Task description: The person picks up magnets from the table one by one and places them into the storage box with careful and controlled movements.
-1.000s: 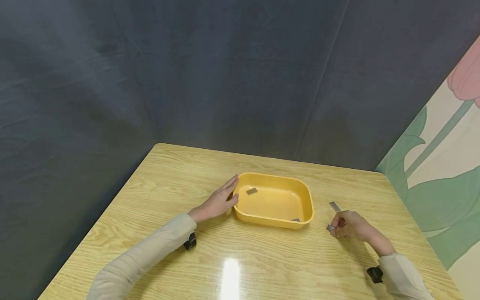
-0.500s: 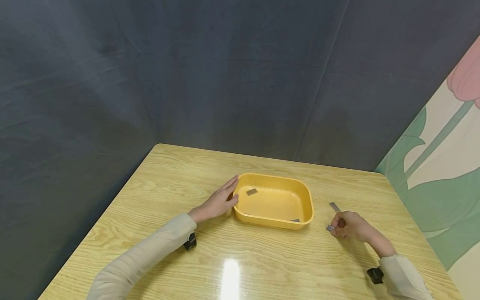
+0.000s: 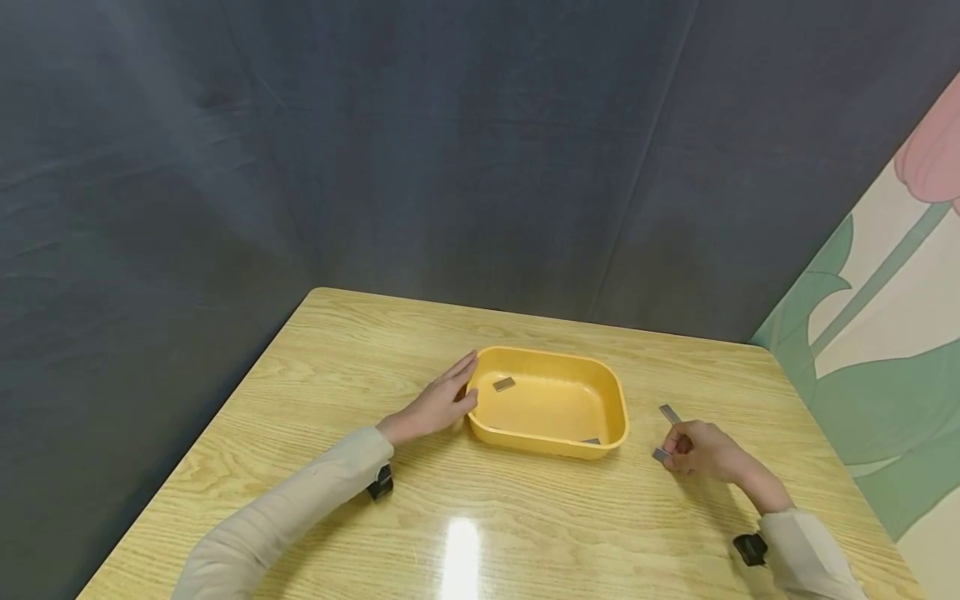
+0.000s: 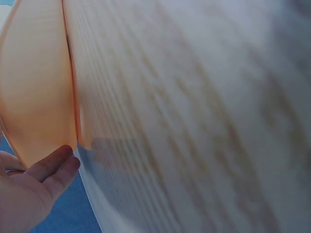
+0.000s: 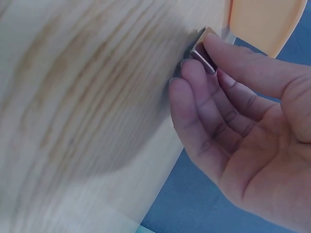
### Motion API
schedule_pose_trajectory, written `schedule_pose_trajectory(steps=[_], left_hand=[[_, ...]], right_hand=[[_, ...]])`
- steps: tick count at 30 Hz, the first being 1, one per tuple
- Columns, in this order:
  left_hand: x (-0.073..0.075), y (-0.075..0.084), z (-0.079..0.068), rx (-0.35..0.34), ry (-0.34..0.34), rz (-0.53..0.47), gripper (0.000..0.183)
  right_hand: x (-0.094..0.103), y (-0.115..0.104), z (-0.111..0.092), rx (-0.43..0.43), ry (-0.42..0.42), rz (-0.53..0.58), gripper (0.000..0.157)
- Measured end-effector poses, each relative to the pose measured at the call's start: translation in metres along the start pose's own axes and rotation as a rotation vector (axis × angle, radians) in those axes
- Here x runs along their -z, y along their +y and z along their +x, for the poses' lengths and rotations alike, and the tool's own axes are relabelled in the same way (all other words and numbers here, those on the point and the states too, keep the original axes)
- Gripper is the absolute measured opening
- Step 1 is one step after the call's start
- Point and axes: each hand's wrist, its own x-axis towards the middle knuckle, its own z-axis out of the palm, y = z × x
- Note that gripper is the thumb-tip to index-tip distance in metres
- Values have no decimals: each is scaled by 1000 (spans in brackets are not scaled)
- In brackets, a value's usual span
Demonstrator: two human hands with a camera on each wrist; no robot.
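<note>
In the head view my right hand [image 3: 703, 454] pinches a small grey strip of staples [image 3: 660, 455] low at the table. The right wrist view shows this strip [image 5: 202, 52] as a U-shaped metal channel between thumb and fingers. A second grey strip [image 3: 668, 412] lies just beyond the hand, its near end hidden by the fingers. My left hand [image 3: 435, 404] rests with extended fingers against the left side of a yellow tray [image 3: 551, 357]. Inside the tray lie a strip [image 3: 504, 384] at the left and another [image 3: 591, 441], partly hidden, by the front wall.
The tray stands on a wood-grain table [image 3: 375, 333]. Behind the table hangs a dark curtain [image 3: 465, 167], and a wall with a painted flower [image 3: 885, 375] rises at the right. A light reflection shines on the table near the front.
Both hands and the tray stay almost in place. The right fingers shift only very slightly around the strip of staples.
</note>
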Motion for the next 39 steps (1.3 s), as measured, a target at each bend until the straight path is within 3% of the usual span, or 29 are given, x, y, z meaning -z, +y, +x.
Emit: schedule_pose_trajectory(steps=[9, 16, 39], left_hand=[[0, 3, -1, 3, 3, -14, 61], [0, 3, 0, 5, 5, -3, 61], [1, 3, 0, -1, -2, -19, 61]], right_hand=[[2, -3, 2, -17, 42, -62, 6], [5, -7, 5, 40, 84, -138, 3], [7, -14, 8, -9, 174, -51, 9]])
